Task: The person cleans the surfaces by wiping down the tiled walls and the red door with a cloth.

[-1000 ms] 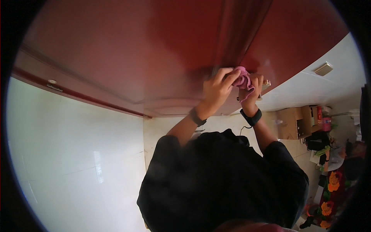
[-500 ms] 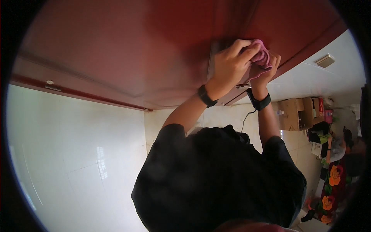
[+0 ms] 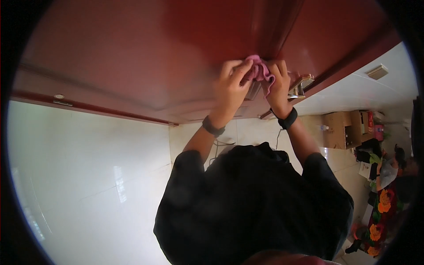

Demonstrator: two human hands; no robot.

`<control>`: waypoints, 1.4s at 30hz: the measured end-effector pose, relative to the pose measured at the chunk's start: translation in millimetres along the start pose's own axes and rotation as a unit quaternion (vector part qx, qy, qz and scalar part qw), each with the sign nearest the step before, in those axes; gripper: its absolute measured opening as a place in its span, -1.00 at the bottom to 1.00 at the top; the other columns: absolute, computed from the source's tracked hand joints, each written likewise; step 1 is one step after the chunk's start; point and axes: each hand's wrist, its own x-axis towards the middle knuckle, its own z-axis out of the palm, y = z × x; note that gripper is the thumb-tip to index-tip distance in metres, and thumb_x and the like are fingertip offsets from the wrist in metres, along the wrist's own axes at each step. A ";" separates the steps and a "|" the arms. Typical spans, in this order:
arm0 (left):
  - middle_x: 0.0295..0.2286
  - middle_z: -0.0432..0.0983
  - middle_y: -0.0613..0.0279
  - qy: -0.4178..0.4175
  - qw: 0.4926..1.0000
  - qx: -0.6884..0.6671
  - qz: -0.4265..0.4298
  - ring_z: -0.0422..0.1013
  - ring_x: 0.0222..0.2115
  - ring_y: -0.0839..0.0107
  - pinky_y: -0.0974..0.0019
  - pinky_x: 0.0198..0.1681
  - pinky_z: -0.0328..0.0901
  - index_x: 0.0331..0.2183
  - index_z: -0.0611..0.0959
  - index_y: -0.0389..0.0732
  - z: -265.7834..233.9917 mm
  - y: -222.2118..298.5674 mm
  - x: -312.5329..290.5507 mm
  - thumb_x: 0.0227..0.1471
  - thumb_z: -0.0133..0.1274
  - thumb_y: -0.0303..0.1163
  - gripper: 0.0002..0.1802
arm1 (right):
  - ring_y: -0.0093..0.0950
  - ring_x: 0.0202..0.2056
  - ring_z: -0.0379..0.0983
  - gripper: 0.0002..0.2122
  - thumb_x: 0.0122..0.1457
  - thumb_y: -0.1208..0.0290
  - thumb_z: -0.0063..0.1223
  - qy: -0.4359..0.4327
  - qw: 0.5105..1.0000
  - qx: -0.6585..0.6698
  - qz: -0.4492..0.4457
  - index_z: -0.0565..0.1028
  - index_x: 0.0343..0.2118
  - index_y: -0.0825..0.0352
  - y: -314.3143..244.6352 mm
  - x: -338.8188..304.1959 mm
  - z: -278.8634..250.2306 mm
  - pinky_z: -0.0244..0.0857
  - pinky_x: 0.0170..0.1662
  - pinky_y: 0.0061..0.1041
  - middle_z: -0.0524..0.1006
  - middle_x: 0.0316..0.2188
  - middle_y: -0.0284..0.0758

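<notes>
A bunched pink cloth (image 3: 257,70) rests against a dark red panelled door (image 3: 132,53). My left hand (image 3: 230,88) grips its left side, with fingers curled over the fabric. On the other side, my right hand (image 3: 279,86) holds the cloth too, its fingers bent and partly hidden by the folds. A wavy edge of the fabric droops between both hands. Just right of my right hand is a shiny metal door handle (image 3: 302,86). Dark bands circle both wrists.
A white tiled wall (image 3: 88,168) fills the left. Cardboard boxes (image 3: 338,130) stand at the right, beyond the door's edge. Farther down on that side, a person (image 3: 388,172) is near a cover with orange flowers (image 3: 385,201). A thin cable (image 3: 277,139) hangs below my right wrist.
Both hands have moved left and slightly down across the door with the pink cloth. The metal handle, mostly hidden before, now shows fully beside my right hand.
</notes>
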 end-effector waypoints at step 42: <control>-0.27 0.50 0.22 0.180 0.957 0.144 -0.174 0.43 -0.36 0.38 0.42 -0.41 0.37 -0.16 0.64 -0.15 -219.3 -116.7 -11.6 -0.25 0.16 -0.74 -0.49 | -0.43 -0.41 0.51 -0.57 -0.08 0.47 0.15 -0.097 0.968 0.121 -0.197 0.50 -0.05 0.21 -190.8 57.0 190.0 0.41 -0.47 -0.48 0.49 -0.28 -0.42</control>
